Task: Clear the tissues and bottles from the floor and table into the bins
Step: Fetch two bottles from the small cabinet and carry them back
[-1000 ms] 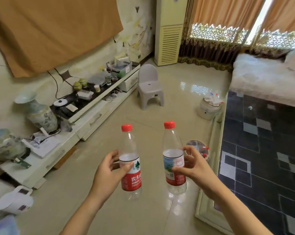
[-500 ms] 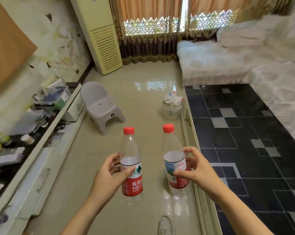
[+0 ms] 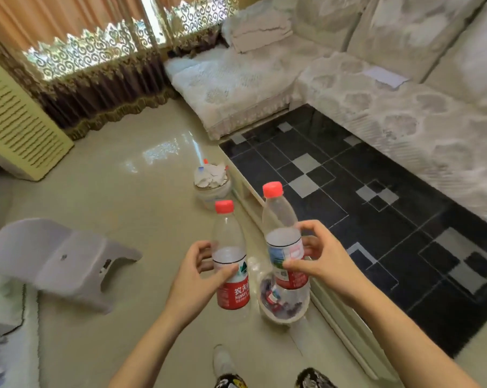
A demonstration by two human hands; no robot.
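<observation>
Each hand's grip clamped on bottle: left hand [image 3: 190,278] left bottle [image 3: 230,259], right hand [image 3: 319,257] right bottle [image 3: 284,239]; near bin [image 3: 267,312] below.

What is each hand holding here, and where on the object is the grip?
The left hand grips one capped plastic bottle around its labelled middle; the right hand grips another bottle likewise.

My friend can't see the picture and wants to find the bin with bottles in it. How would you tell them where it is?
Start at the black checked rug by the sofa. Two bins stand on the shiny floor along its pale edge. The bottle bin is the nearer one, right below the hands; the farther bin is heaped with white tissues.
</observation>
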